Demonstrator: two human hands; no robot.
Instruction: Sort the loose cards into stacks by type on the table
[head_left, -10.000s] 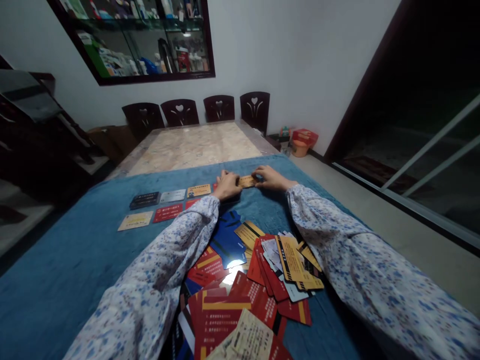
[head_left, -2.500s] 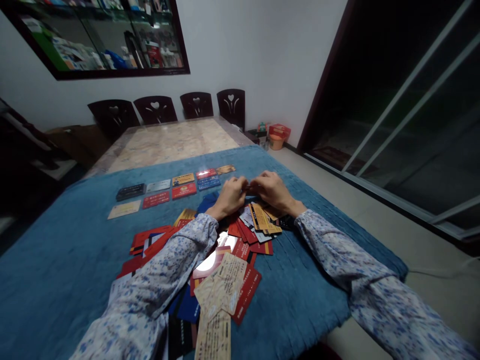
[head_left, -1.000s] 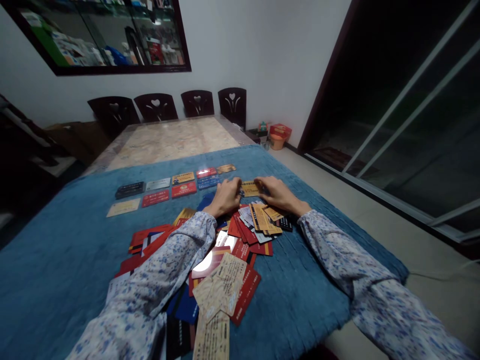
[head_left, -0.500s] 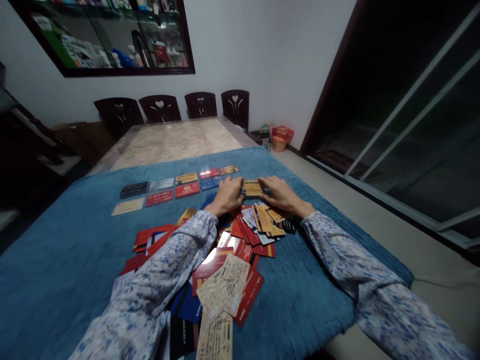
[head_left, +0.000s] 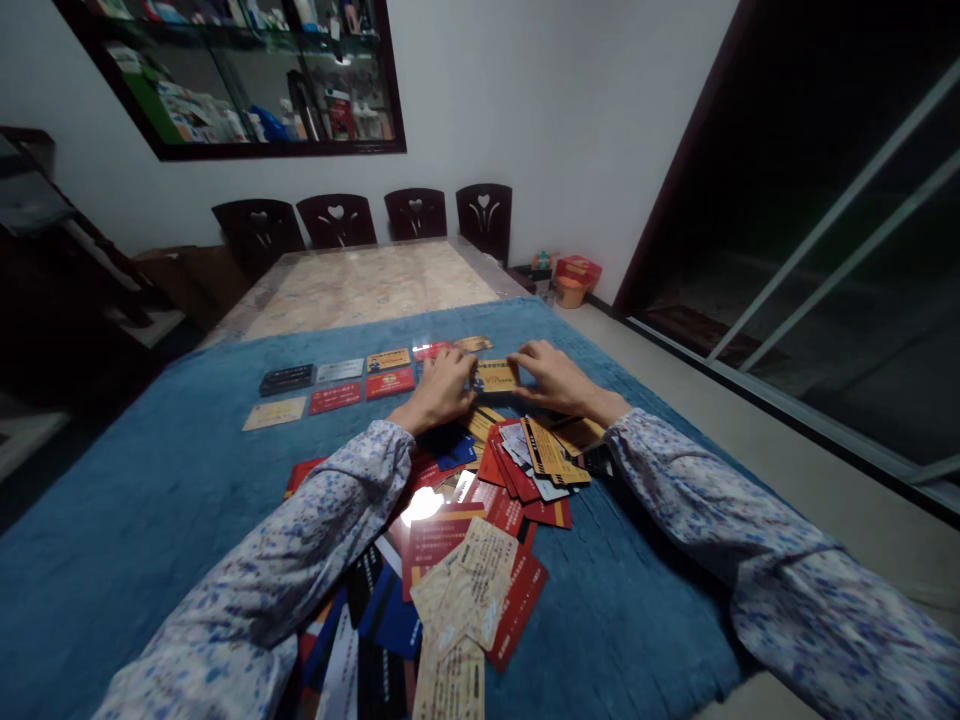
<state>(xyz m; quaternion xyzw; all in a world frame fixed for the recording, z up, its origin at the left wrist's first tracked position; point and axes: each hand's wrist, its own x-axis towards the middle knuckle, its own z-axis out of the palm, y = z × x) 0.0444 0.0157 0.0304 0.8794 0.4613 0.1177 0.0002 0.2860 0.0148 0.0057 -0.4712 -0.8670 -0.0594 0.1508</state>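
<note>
Between my two hands is a gold VIP card (head_left: 496,377), gripped at its short sides. The fingers of my left hand (head_left: 445,385) close on its left edge. On its right edge are the pinched fingers of my right hand (head_left: 556,378). Whether it is one card or a thin stack, I cannot tell. Below the hands spreads a loose pile of cards: red cards (head_left: 517,610), beige cards (head_left: 469,580), a yellow-striped card (head_left: 551,452) and blue cards (head_left: 394,612). Left of my hands lie rows with a black stack (head_left: 286,379), a silver card (head_left: 340,371) and a red card (head_left: 390,382).
A blue cloth (head_left: 187,440) covers the near part of the marble-patterned table (head_left: 360,275). Several dark chairs (head_left: 484,220) stand at the far end. To the right are a sliding glass door (head_left: 795,230) and an orange bucket (head_left: 571,292) on the floor.
The view has shifted slightly, so the scene sits a little further right. Both hands still hold the gold card and have moved slightly left relative to the rows, with my left hand covering the blue stack.
</note>
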